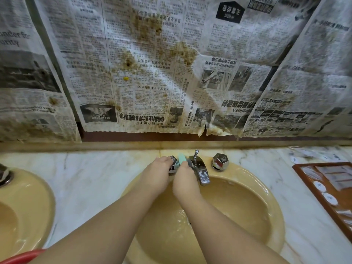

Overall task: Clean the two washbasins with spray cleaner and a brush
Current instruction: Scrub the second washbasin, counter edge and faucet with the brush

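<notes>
Left hand [156, 173]: fingers curled over the left chrome tap handle [173, 164] at the back rim of the nearer basin, gripping it; the forearm reaches in from bottom left, crossing the basin's front rim.

Right hand [183, 181]: closed round a small teal brush [182, 159], whose upper end stands up above the fingers between the left tap handle and the spout; the bristle end is hidden, so contact with the fittings cannot be told. The forearm comes up from bottom right, over the bowl.

Right-side washbasin [257, 202]: tan, oval, set into the worktop, its bowl wet with rippled water below the forearms.

Chrome spout [200, 169]: centred at the back rim, with a lift rod on top, just beside the right hand.

Right tap handle [220, 161]: faceted chrome, untouched, apart from both hands.

Left-side washbasin [24, 206]: same tan colour, partly in view at the left edge.

Worktop [91, 174]: white veined marble round both basins.

Wooden tray [312, 189]: at the right edge, holding small white packets.

Newspaper sheets [152, 63]: stained brown, hanging over the wall behind.
</notes>
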### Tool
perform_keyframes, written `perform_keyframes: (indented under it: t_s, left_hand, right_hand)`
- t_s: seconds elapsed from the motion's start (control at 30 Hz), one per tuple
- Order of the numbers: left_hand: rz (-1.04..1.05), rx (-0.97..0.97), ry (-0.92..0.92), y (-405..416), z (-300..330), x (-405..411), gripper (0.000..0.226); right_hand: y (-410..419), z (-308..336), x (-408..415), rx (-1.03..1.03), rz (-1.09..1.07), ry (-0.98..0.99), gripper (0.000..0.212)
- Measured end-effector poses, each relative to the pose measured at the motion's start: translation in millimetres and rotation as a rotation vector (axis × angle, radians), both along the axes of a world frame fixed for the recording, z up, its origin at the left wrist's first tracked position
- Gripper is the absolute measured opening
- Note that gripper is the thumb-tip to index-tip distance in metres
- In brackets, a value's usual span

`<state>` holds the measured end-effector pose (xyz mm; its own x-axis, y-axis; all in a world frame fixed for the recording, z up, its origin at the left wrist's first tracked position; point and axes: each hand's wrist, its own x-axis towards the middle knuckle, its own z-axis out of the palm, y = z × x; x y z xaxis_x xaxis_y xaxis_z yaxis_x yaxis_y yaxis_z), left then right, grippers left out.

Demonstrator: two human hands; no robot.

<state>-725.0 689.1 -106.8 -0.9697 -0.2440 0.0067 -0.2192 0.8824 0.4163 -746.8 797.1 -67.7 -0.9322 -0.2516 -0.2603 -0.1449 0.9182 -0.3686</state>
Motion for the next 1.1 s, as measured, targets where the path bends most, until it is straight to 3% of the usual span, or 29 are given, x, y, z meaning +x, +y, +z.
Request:
perform_keyframes:
  t_s: [0.13,0.33,0.53,0.73,0.93,1.1]
  left_hand:
    - [0.009,-0.003,0.008,-2,-2,1,0.058]
    - [0.019,0.017,0.014,-3,-1,1,0.061]
    - [0.012,0.022,0.038,-3,-3,1,0.060]
    - [-0.008,0.012,0.059,-3,1,6,0.065]
    - [-0.019,0.012,0.067,-1,2,7,0.064]
    - [-0.031,0.010,0.012,-1,7,7,0.060]
  right_hand:
    - [13,-10,18,-0.056,-0.068,-0.048,0.053]
    - [5,-7,-9,-0.098,-0.064,0.005,0.047]
    - [9,-21,14,-0.180,-0.182,-0.033,0.039]
    - [-1,-19,-6,-0.186,-0.173,-0.024,0.042]
    - [18,-37,25,-0.391,-0.273,-0.016,0.008]
    - [5,-40,5,-0.398,-0.266,-0.021,0.024]
